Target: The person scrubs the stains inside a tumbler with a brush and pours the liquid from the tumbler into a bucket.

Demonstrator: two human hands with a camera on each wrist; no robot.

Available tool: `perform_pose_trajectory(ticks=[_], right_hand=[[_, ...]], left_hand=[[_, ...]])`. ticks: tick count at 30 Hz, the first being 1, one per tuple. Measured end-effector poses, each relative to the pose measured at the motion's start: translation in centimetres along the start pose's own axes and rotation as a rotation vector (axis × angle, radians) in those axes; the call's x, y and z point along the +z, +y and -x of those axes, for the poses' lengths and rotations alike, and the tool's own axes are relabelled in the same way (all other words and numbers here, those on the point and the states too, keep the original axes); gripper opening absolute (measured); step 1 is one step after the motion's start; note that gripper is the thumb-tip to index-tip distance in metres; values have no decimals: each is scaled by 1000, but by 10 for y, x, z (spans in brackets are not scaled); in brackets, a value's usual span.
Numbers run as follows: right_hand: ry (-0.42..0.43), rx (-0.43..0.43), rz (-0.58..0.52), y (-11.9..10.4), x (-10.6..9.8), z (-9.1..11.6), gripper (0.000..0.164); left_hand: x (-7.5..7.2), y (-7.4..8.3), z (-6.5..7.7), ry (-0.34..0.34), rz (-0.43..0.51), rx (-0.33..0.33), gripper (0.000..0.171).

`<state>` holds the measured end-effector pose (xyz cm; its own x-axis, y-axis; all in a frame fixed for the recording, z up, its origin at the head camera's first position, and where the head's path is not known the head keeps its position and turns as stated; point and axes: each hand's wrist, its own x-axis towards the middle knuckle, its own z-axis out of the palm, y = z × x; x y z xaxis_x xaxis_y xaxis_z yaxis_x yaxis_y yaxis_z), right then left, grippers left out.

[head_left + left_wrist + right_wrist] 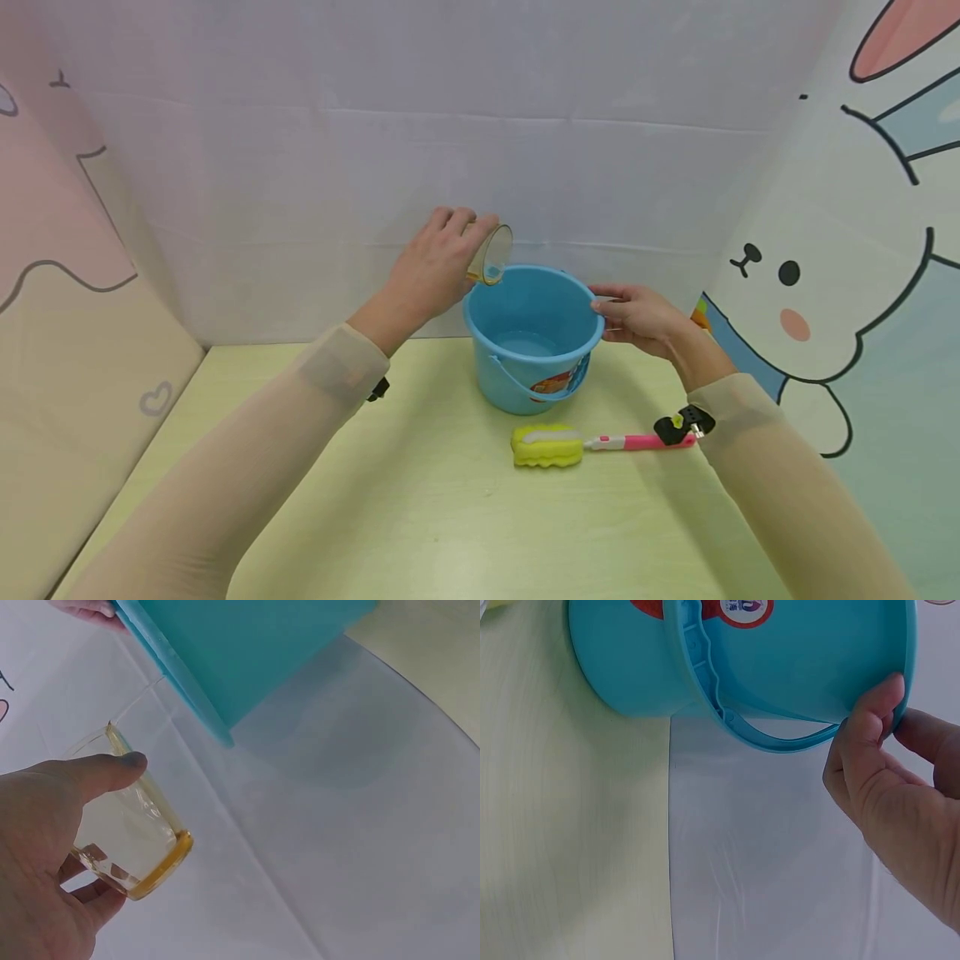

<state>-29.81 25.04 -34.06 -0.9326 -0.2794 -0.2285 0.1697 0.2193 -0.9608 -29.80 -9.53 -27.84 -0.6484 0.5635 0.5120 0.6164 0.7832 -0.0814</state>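
Observation:
My left hand (438, 267) grips an amber-tinted drinking glass (497, 252) and tips it over the left rim of a blue bucket (498, 383). Thumb and fingers wrap the glass's side in the left wrist view, where a thin clear streak of liquid (137, 699) runs from its lip toward the bucket. A shallow layer of what looks like water (528, 342) covers the bucket's bottom. With thumb and fingers, my right hand (637, 318) pinches the bucket's right rim. The bucket stands upright, its handle (776, 742) hanging down at the front.
In front of the bucket lies a cleaning brush with a yellow sponge head (547, 450) and a pink and white handle (648, 442). The pale yellow table (420, 517) meets a white cloth backdrop (300, 183) behind. Printed cloth panels (877, 333) flank both sides.

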Motion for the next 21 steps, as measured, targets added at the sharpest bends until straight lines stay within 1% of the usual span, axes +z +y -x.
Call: perform_pose_trajectory(ticks=[10, 21], right_hand=[[6, 5, 0, -1, 1, 0, 59], [4, 6, 9, -1, 0, -1, 59]], left_hand=[[1, 1, 2, 6, -4, 11, 78], [4, 2, 1, 17, -19, 32, 74]])
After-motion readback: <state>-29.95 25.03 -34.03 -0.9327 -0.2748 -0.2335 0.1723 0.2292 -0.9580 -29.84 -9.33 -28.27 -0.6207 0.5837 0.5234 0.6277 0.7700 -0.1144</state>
